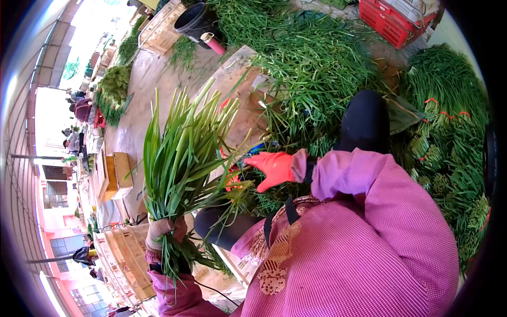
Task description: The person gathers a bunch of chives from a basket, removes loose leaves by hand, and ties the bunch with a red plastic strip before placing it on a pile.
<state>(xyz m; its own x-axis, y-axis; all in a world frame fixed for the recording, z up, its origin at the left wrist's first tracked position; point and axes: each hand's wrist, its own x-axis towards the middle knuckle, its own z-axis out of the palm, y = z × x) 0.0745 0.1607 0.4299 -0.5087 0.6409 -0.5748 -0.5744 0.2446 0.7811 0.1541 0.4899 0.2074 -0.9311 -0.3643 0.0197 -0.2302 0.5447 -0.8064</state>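
My left hand (163, 232), in a pale glove, is closed around a large bunch of garlic chives (182, 153). Its pale cut stalk ends point up and its leaf ends hang below my fist. To the right, my right hand (274, 168) wears an orange-red glove. Its thumb stands apart from the other fingers, and I see nothing held between them. Close by its fingertips are loose yellowish leaves (240, 191) and some red and blue items, too partly hidden to name.
A big heap of loose greens (311, 58) lies ahead. Bundles tied with red bands (438, 113) are stacked at the right. A red basket (388, 24), a black bucket (194, 22), a pink flask (213, 43) and wooden crates (124, 259) stand around. Other people are farther back.
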